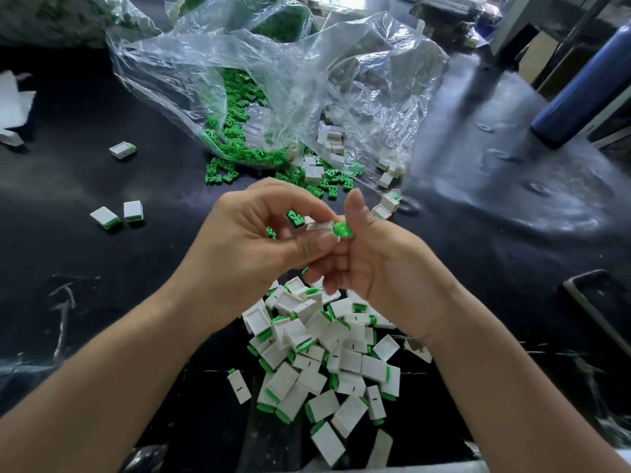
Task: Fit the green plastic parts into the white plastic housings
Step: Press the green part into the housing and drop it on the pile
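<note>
Housing [319, 227] and green part [343, 230] meet between our two hands, raised above the dark surface [102, 261]. Our left hand [259, 240] is pinched shut on the white housing; our right hand [382, 261] is closed on the green part, thumb up behind it, pressing it toward the housing's open end. How deep the part sits we cannot tell, since our fingers hide the joint.

Below our wrists lies a pile of finished pieces [327, 363], near the surface's edge. Beyond our hands a clear bag [273, 80] spills loose green parts [232, 131] and empty housings [333, 139].

The risk, as we judge it, is a crooked entry: pushed at a tilt, the thin green prongs could bend or jam. A slipping pinch could also flick the small part away into the loose stock.
</note>
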The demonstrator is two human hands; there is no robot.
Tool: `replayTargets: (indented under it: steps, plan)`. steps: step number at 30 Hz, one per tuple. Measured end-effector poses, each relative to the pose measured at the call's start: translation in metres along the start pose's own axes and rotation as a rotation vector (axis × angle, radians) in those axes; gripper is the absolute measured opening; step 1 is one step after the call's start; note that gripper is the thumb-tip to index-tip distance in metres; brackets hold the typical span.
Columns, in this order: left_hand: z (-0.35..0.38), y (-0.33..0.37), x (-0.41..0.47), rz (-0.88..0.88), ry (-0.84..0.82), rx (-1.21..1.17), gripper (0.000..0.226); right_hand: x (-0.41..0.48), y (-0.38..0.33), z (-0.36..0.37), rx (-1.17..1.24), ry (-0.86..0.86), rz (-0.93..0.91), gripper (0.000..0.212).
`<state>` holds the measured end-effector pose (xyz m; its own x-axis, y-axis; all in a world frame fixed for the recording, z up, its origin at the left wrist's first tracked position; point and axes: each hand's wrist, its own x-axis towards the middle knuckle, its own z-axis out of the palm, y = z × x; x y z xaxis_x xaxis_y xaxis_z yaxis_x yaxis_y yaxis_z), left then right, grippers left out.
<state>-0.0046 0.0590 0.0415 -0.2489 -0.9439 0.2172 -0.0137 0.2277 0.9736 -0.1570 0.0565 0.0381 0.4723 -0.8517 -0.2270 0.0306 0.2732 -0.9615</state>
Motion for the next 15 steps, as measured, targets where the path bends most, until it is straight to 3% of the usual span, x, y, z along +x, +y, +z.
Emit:
replayTargets:
  steps: [5, 12, 15]
  plan:
    - [-0.0021, -0.0009, 0.0007, -0.016, 0.041, -0.013, 0.028, -0.0007, -0.0015, 0.0039, 0.106, -0.063, 0.008, 0.059]
    - [0.0008, 0.0021, -0.0013, 0.050, -0.086, -0.111, 0.023, 0.0007, 0.0012, 0.0066, 0.117, -0.095, 0.029, 0.049]
    - [0.0003, 0.0013, -0.0009, 0.044, -0.084, -0.133, 0.022, 0.0009, 0.0028, 0.0058, 0.115, -0.125, 0.068, 0.056]
